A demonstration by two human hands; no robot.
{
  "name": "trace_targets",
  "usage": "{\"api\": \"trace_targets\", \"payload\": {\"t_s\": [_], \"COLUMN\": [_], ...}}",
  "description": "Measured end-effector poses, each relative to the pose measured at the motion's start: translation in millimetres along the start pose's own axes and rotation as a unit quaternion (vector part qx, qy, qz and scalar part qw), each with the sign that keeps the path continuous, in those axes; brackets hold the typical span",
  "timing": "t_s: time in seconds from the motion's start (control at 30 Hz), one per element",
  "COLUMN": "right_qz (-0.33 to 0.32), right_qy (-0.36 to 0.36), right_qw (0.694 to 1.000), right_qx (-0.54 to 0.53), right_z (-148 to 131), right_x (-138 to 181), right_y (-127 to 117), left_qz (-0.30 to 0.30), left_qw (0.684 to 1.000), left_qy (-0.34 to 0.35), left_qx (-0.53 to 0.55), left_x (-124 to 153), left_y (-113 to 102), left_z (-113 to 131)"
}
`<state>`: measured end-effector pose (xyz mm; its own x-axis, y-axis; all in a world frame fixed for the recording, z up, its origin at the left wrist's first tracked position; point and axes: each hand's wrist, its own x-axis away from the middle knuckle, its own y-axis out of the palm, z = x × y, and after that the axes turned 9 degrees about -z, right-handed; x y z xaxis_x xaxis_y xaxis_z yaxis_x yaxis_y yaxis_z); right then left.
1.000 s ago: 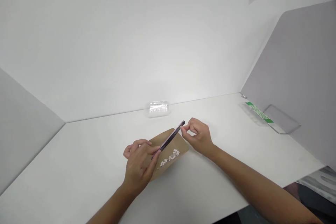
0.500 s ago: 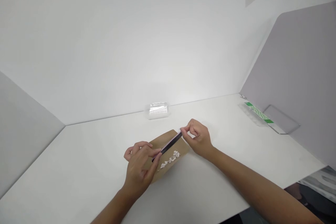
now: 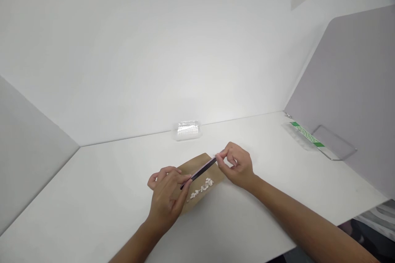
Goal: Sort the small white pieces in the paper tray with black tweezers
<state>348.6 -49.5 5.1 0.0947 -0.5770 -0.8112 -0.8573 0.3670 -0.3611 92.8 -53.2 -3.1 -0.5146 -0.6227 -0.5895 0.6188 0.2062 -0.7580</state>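
Note:
A thin dark strip with a pale purplish edge (image 3: 202,170) is held slantwise between my two hands; what kind of thing it is I cannot tell. My left hand (image 3: 168,195) pinches its near left end between thumb and fingers. At its upper right end, my right hand (image 3: 236,164) has thumb and fingertips closed on it. Beneath lies a piece of brown paper (image 3: 191,205), partly covered by my left hand. Several small white pieces (image 3: 202,188) are scattered in a loose row on the paper, just below the strip.
A clear plastic box (image 3: 187,130) stands by the back wall. To the right lie a clear packet with a green patterned label (image 3: 307,134) and a wire frame (image 3: 335,143) near the grey side panel (image 3: 364,90). The white table's front edge (image 3: 286,251) shows at lower right.
The whole view has shifted slightly. My hands keep nearly the same pose on the strip, the right one a touch further right; the white pieces lie as before on the paper.

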Motion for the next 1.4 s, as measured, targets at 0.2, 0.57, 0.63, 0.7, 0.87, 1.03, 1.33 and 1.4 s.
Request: {"api": "trace_targets", "payload": {"t_s": [0.2,0.57,0.63,0.7,0.87,1.03,1.33,1.4], "right_qz": [-0.059,-0.066,-0.039,-0.016,-0.038,-0.099,-0.058,-0.105], "right_qy": [-0.058,-0.066,-0.024,-0.001,-0.067,-0.105,-0.052,-0.086], "right_qw": [0.996,0.991,0.994,0.997,0.995,0.98,0.991,0.986], "right_qx": [0.024,0.101,0.097,0.081,0.064,0.137,0.107,0.095], "right_z": [-3,9,15,15,-3,8,8,-1], "right_x": [7,5,4,3,8,10,5,8], "right_y": [11,7,5,5,12,13,8,13], "left_qz": [-0.013,-0.021,-0.021,-0.022,-0.029,-0.021,-0.033,-0.037], "left_qw": [1.0,0.999,0.999,0.999,0.999,0.998,0.996,0.996], "left_qy": [-0.012,-0.031,-0.03,-0.029,-0.036,-0.051,-0.077,-0.076], "left_qx": [-0.009,-0.015,-0.014,-0.016,-0.016,-0.015,0.005,0.007], "left_x": [1,0,0,0,-1,-1,-1,0], "left_y": [1,0,0,0,1,1,4,5], "left_z": [-2,-2,-2,-2,-2,-1,-4,-5]}}
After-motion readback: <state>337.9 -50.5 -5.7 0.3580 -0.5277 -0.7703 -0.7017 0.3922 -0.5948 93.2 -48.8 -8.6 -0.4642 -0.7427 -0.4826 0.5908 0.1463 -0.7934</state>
